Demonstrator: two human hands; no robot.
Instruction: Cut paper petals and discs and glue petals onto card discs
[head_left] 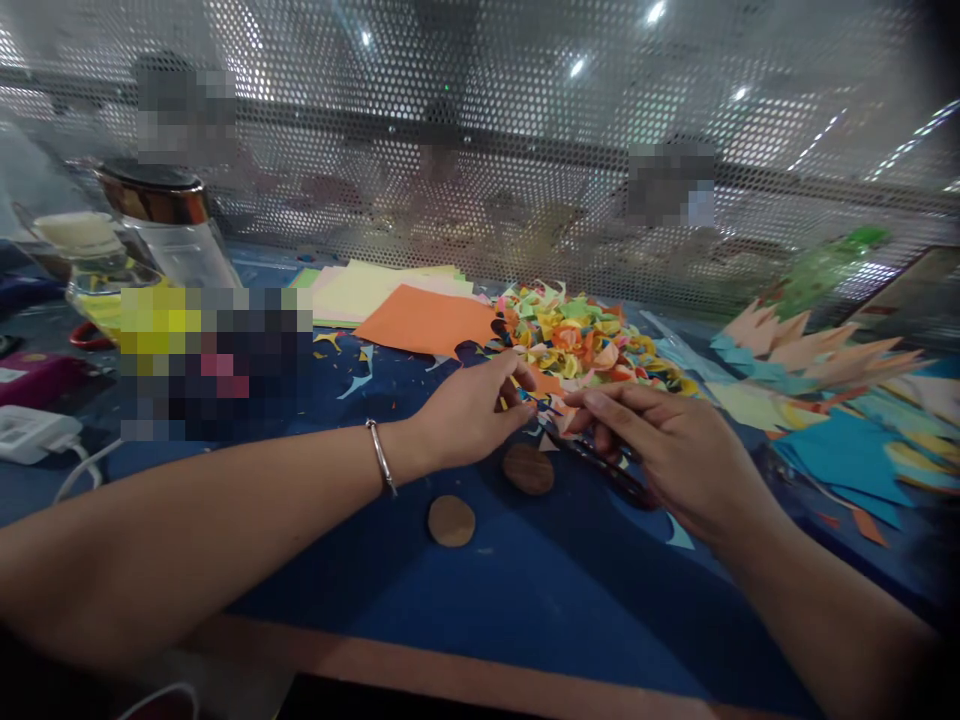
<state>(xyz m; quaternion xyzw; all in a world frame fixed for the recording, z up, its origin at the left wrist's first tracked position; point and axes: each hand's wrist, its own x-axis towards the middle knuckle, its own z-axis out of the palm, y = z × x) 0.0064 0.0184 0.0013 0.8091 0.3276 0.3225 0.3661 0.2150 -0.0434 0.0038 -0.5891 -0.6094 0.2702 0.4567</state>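
Note:
My left hand (480, 405), with a silver bangle at its wrist, is held with curled fingers, thumb and fingertips slightly apart. Nothing shows between them. Opposite it, my right hand (667, 440) pinches a small pale pink piece of paper (571, 416) between thumb and fingers. Just beyond both hands lies a heap of cut and curled colored paper pieces (577, 335). On the blue table (375, 580) below them are two round brown discs, a darker wood-grained one (528, 469) and a lighter one (451, 521). A dark, glossy, long object (619, 478) is partly hidden beneath my right hand.
An orange sheet (427, 318) lies over pale yellow sheets (360, 290). At the left stand a bottle of yellow liquid (94, 275) and a clear flask (184, 240); a white charger (34, 432) lies nearer. Blue paper pieces (840, 450) are at the right. A perforated panel (487, 130) rises behind.

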